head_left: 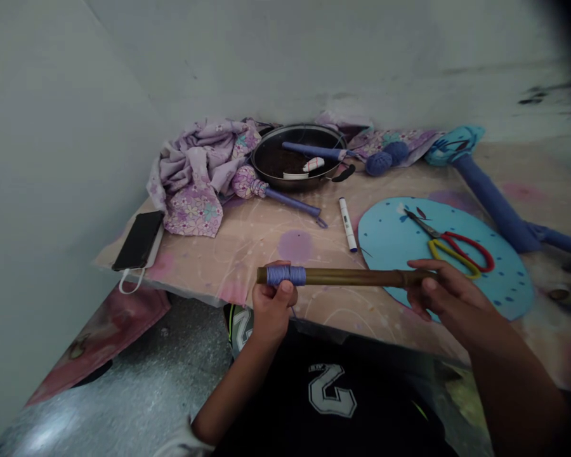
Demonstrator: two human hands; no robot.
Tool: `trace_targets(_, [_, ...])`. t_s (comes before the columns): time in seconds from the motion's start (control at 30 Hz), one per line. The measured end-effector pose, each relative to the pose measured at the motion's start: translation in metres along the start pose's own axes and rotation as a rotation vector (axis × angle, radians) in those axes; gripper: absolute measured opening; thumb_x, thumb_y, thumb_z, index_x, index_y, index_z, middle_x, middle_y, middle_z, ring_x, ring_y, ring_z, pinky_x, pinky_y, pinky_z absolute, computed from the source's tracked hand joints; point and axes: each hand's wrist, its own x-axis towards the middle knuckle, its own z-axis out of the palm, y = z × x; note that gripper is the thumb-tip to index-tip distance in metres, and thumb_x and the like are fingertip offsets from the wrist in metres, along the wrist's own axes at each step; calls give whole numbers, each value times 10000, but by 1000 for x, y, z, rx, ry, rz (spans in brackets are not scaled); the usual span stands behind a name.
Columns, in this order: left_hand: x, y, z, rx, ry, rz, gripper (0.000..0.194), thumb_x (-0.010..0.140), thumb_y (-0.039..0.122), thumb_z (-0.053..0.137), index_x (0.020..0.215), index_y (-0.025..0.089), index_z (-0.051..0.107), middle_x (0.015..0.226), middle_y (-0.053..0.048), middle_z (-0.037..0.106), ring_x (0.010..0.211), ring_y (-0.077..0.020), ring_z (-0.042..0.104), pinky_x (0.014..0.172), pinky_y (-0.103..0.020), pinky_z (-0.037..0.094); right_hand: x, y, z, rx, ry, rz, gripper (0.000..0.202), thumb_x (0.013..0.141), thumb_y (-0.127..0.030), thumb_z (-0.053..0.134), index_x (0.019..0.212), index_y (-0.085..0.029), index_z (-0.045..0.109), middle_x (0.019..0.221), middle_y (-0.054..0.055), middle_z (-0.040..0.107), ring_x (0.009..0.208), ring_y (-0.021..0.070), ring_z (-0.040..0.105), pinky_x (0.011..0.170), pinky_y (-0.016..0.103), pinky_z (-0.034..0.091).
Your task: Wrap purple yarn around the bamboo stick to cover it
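A brown bamboo stick [352,277] lies level across my view above the table's front edge, held at both ends. Blue-purple yarn [285,275] is wound around its left end. My left hand [273,311] is closed there, the thumb pressed on the yarn. Around the bare right end wraps my right hand [450,295], fingers closed near a joint in the stick. Beyond the right hand, a pair of scissors [450,244] with red and yellow handles rests on a blue spotted oval sheet [385,225]. A white marker [347,224] sits left of the sheet.
A black pan [271,178] at the back holds a yarn-wrapped stick [309,150]. Floral cloth [195,184] is heaped at left, near a wrapped stick with a round cloth head [250,182]. A phone [139,240] lies at the left edge; blue yarn balls [385,158] sit behind.
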Motion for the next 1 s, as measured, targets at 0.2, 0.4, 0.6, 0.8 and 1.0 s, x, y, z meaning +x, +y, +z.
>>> trace_targets(0.2, [0,-3,-3,21,44,-13,428,614,434,770,894,158,601,479,106,277,401,-8,178,401,-163,169,0,3,-7,-10,14,54,324,800,-504,595,766,-185,557,466,-36,480,366,68,375,356,179,272])
trace_targets(0.4, [-1,-8,-8,76,68,-25,482,568,435,796,911,156,603,522,82,375,426,-16,249,411,-167,208,1,0,-4,-93,127,76,466,861,-564,454,604,-178,506,429,-26,448,351,73,346,344,198,251])
trace_targets(0.6, [2,-7,-6,100,141,-13,424,590,472,772,763,138,577,500,79,368,398,-5,222,383,-162,176,1,2,-7,-33,62,-126,404,724,-390,712,1075,-244,574,699,19,668,522,152,559,451,257,437])
trace_targets(0.8, [2,-4,1,36,90,-38,446,585,475,777,677,152,484,450,111,276,386,-4,203,401,-167,166,-1,-3,-1,-82,201,40,409,861,-532,483,651,-187,549,419,-21,488,347,91,398,358,217,303])
trace_targets(1.0, [1,-5,1,27,91,-16,434,645,445,748,615,163,420,452,110,239,395,-12,192,411,-176,163,1,-1,-3,-68,45,68,294,829,-483,570,808,-192,609,511,-2,557,432,119,482,407,233,376])
